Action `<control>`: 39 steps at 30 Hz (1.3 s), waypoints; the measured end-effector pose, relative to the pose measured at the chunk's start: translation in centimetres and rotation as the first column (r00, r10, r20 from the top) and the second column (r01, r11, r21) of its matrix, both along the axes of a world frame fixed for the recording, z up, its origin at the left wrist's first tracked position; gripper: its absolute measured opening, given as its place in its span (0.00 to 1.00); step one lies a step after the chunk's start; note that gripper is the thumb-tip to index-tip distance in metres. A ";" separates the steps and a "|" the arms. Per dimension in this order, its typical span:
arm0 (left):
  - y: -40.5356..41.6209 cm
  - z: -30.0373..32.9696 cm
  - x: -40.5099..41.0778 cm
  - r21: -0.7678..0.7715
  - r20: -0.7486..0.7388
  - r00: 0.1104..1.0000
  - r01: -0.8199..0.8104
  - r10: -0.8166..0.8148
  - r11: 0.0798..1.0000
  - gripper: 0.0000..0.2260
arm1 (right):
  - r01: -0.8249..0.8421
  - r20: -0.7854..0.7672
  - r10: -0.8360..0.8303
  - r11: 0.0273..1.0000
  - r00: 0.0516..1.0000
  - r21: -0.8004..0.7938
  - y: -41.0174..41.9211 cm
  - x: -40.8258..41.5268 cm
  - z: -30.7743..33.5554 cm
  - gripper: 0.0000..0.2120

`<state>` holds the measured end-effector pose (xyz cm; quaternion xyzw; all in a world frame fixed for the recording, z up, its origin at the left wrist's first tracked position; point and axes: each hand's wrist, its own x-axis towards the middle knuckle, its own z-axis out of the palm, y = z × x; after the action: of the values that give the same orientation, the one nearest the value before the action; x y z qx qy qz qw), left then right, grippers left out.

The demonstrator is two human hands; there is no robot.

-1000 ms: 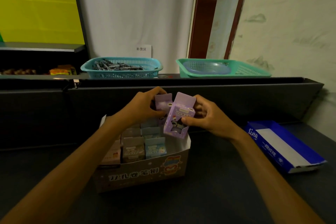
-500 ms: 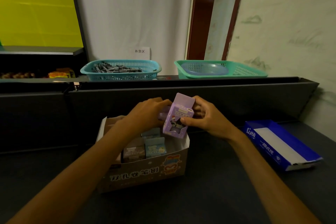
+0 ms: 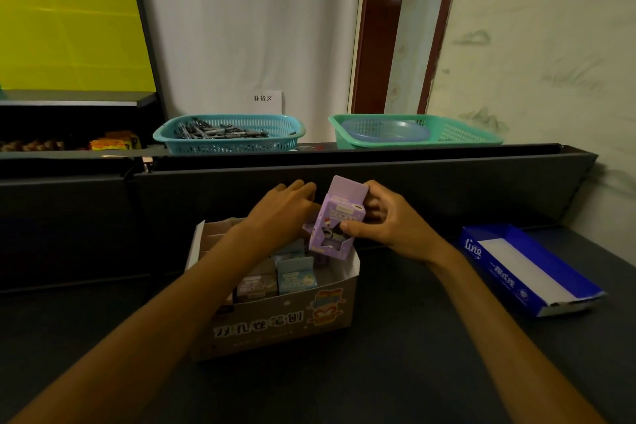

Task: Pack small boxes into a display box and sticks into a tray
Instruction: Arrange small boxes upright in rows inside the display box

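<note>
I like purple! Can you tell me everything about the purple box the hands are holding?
The purple box looks like thin printed cardboard, tall and small, with a cartoon figure and a cut-out window low on its front. It tilts above the back right corner of the display box. The right hand pinches it; the left hand is beside it.

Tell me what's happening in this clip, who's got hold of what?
A person is packing small boxes into a cardboard display box on a dark counter. The right hand holds a purple small box tilted above the display box's back right corner. The left hand reaches in beside it, its fingertips hidden. Several small boxes already stand inside. A blue tray sits to the right, and a basket of sticks waits on the ledge behind.
</note>
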<state>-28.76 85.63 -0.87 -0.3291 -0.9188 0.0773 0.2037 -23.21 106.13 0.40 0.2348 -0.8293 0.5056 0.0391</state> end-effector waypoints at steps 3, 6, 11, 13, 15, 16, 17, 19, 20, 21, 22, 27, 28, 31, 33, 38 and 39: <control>-0.1 0.1 0.1 -0.016 0.028 0.999 -0.020 0.021 1.000 0.17 | 0.005 -0.006 -0.005 1.000 1.000 0.010 0.0 0.1 0.0 0.27; -0.2 0.1 0.2 -0.003 0.054 0.998 -0.022 0.022 1.000 0.17 | 0.004 -0.008 -0.004 1.000 1.000 0.014 0.0 0.2 0.0 0.27; -0.5 0.6 0.3 0.042 0.125 0.991 -0.045 0.039 0.998 0.18 | 0.018 -0.019 -0.018 1.000 1.000 0.017 -0.1 0.2 0.0 0.27; -1.0 1.0 0.6 0.095 0.164 0.984 -0.080 0.064 0.992 0.21 | 0.034 -0.034 -0.033 0.999 0.999 0.017 -0.2 0.1 0.0 0.26; -1.7 1.4 0.9 0.138 0.184 0.980 -0.107 0.081 0.985 0.23 | 0.060 -0.064 -0.058 0.998 0.996 0.033 -0.3 -0.2 0.1 0.23; -2.2 1.6 1.1 0.148 0.186 0.978 -0.121 0.093 0.981 0.25 | 0.076 -0.082 -0.072 0.996 0.994 0.047 -0.5 -0.4 0.1 0.22; -2.6 1.9 1.3 0.153 0.186 0.977 -0.135 0.105 0.979 0.26 | 0.095 -0.102 -0.088 0.993 0.991 0.065 -0.7 -0.6 0.2 0.22; -3.4 2.3 1.7 0.157 0.180 0.975 -0.161 0.132 0.974 0.27 | 0.122 -0.145 -0.104 0.985 0.984 0.119 -1.4 -0.9 0.4 0.21; -3.8 2.4 1.9 0.158 0.174 0.974 -0.172 0.144 0.972 0.28 | 0.127 -0.168 -0.101 0.980 0.981 0.154 -1.8 -1.0 0.5 0.21; -4.2 2.5 2.1 0.160 0.170 0.973 -0.182 0.155 0.970 0.28 | 0.126 -0.188 -0.090 0.974 0.978 0.190 -2.1 -1.1 0.6 0.21; -4.5 2.6 2.3 0.163 0.169 0.972 -0.189 0.161 0.968 0.29 | 0.122 -0.200 -0.077 0.966 0.977 0.228 -2.5 -1.2 0.7 0.21; -5.4 2.6 3.0 0.168 0.165 0.967 -0.220 0.193 0.961 0.30 | 0.097 -0.168 -0.032 0.912 0.985 0.397 -3.6 -1.8 0.7 0.22; -5.5 2.6 3.1 0.167 0.166 0.966 -0.227 0.199 0.960 0.30 | 0.093 -0.156 -0.030 0.906 0.987 0.414 -3.7 -2.0 0.7 0.22; -5.7 2.5 3.3 0.176 0.178 0.963 -0.235 0.204 0.956 0.30 | 0.068 -0.106 -0.024 0.895 0.994 0.442 -3.8 -2.2 0.8 0.22; -5.7 2.4 3.4 0.182 0.192 0.959 -0.243 0.208 0.953 0.30 | 0.060 -0.083 -0.024 0.885 0.996 0.461 -3.8 -2.2 0.8 0.23; -5.5 2.4 3.7 0.190 0.208 0.953 -0.260 0.220 0.947 0.30 | 0.132 -0.157 -0.042 0.773 0.987 0.621 -4.3 -2.3 0.7 0.23; -5.5 2.3 3.7 0.189 0.208 0.952 -0.263 0.223 0.946 0.30 | 0.159 -0.182 -0.049 0.736 0.982 0.658 -4.4 -2.2 0.7 0.23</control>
<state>-25.03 80.11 1.48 -0.1947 -0.9702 -0.0284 0.1412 -25.43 101.72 1.10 0.2244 -0.9616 0.1519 0.0438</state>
